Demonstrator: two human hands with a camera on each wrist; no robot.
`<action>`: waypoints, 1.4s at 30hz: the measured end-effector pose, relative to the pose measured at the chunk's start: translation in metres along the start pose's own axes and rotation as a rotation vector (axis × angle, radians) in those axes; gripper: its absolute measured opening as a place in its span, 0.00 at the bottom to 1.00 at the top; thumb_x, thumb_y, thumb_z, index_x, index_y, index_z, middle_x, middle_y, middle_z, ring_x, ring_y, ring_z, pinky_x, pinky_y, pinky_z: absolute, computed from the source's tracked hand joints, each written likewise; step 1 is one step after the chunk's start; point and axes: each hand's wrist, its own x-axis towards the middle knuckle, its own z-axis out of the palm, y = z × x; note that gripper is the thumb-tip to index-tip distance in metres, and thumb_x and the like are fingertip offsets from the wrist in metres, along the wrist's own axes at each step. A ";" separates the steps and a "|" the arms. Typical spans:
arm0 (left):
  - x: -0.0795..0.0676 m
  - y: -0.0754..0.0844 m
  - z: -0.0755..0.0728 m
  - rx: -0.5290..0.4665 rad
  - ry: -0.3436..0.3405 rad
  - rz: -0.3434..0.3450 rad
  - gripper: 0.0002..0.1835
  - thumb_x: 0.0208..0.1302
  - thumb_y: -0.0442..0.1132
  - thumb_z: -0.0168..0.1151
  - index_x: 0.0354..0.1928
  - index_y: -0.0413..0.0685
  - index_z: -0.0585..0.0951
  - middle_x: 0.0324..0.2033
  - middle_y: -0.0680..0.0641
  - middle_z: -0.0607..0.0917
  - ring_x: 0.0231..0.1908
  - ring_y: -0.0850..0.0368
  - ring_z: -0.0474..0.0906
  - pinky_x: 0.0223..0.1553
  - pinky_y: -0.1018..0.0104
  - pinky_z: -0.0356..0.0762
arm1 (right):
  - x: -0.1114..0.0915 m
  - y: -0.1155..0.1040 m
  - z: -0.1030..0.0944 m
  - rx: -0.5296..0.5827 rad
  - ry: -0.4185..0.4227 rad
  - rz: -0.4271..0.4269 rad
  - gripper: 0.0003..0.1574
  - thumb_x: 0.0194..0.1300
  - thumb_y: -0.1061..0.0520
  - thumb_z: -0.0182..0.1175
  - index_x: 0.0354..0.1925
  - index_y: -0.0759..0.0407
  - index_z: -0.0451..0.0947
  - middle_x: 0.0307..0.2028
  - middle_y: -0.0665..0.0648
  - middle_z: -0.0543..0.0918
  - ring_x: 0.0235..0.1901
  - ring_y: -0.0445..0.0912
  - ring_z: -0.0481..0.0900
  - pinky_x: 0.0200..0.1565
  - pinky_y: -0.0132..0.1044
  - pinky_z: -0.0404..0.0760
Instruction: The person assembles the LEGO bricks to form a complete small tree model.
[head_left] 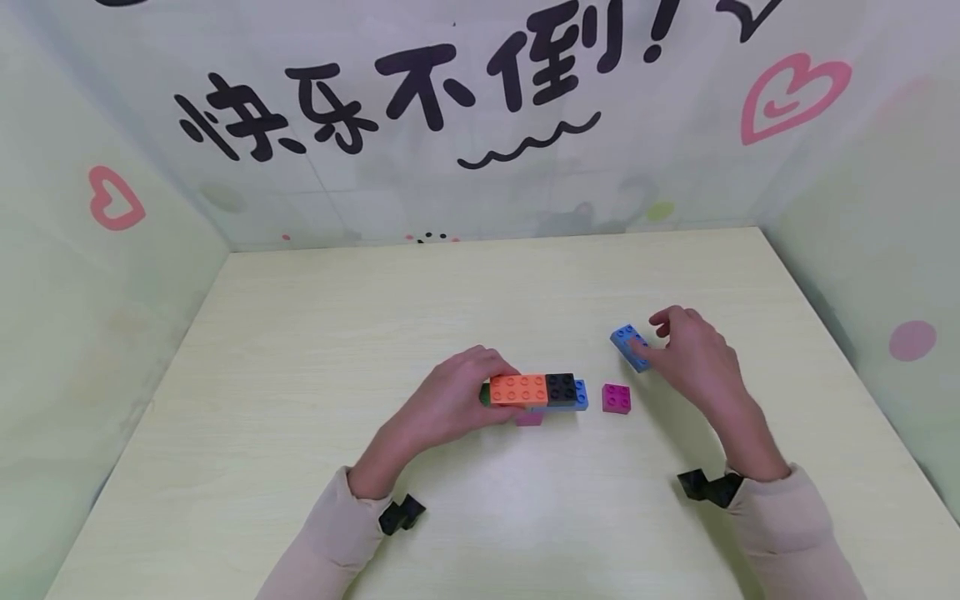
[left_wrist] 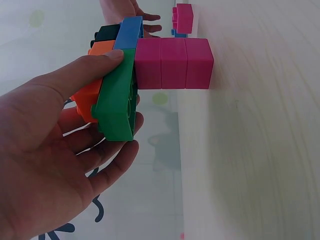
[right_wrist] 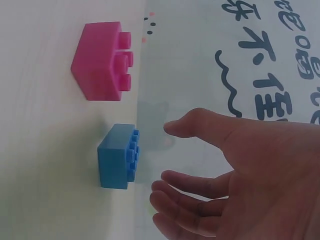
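Assembly (head_left: 517, 390) in orange, black, green and blue, pinched between thumb and fingers of the left hand (head_left: 457, 396), magenta column (left_wrist: 174, 64) beneath; to that hand's right, lone magenta brick (head_left: 617, 398) on the table (head_left: 337, 333); slightly farther, just below the right hand (head_left: 693, 358), thumb and fingers spread apart, loose blue brick (right_wrist: 114, 162).

1 downward view, 2 wrist close-ups
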 end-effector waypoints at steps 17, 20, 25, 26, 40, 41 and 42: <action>0.001 0.000 -0.001 0.005 0.010 0.023 0.21 0.52 0.48 0.77 0.47 0.50 0.85 0.38 0.58 0.80 0.37 0.64 0.71 0.34 0.69 0.72 | 0.008 0.011 0.013 -0.080 -0.148 0.021 0.35 0.59 0.49 0.69 0.51 0.77 0.73 0.37 0.67 0.78 0.31 0.55 0.74 0.25 0.41 0.72; 0.001 -0.001 0.000 0.006 0.006 0.018 0.21 0.52 0.48 0.77 0.47 0.50 0.84 0.38 0.59 0.80 0.37 0.64 0.71 0.35 0.69 0.73 | 0.008 0.011 0.012 -0.078 -0.143 0.022 0.35 0.59 0.49 0.69 0.51 0.77 0.73 0.37 0.67 0.78 0.32 0.55 0.74 0.25 0.42 0.73; 0.001 -0.001 0.000 0.009 0.000 0.012 0.21 0.52 0.47 0.77 0.47 0.50 0.85 0.39 0.58 0.81 0.38 0.65 0.72 0.36 0.69 0.73 | 0.007 0.010 0.010 -0.041 -0.085 0.016 0.35 0.59 0.49 0.69 0.52 0.75 0.73 0.40 0.68 0.78 0.34 0.57 0.75 0.28 0.44 0.75; 0.001 0.000 0.000 0.008 -0.001 0.011 0.21 0.52 0.47 0.77 0.47 0.50 0.85 0.39 0.58 0.81 0.38 0.65 0.72 0.37 0.69 0.73 | 0.007 0.009 0.009 -0.031 -0.067 0.011 0.34 0.59 0.49 0.69 0.53 0.74 0.73 0.41 0.68 0.79 0.35 0.57 0.75 0.29 0.44 0.76; 0.000 0.000 0.000 -0.004 -0.006 0.007 0.20 0.52 0.47 0.77 0.47 0.49 0.85 0.39 0.58 0.81 0.38 0.63 0.72 0.37 0.68 0.73 | -0.007 -0.014 -0.007 0.124 0.152 -0.243 0.26 0.58 0.48 0.71 0.50 0.60 0.79 0.40 0.55 0.80 0.36 0.51 0.77 0.33 0.42 0.75; 0.000 -0.001 0.000 -0.005 -0.006 0.006 0.20 0.52 0.46 0.77 0.47 0.50 0.85 0.39 0.58 0.81 0.38 0.63 0.72 0.37 0.68 0.73 | -0.008 -0.016 -0.008 0.141 0.160 -0.268 0.25 0.58 0.49 0.72 0.50 0.59 0.79 0.40 0.54 0.80 0.36 0.50 0.77 0.34 0.42 0.76; 0.000 -0.001 0.000 -0.007 -0.005 0.005 0.20 0.52 0.46 0.77 0.47 0.50 0.85 0.39 0.58 0.81 0.38 0.63 0.72 0.38 0.68 0.73 | -0.009 -0.019 -0.008 0.158 0.166 -0.295 0.25 0.57 0.49 0.72 0.50 0.58 0.79 0.40 0.52 0.80 0.36 0.49 0.77 0.35 0.42 0.77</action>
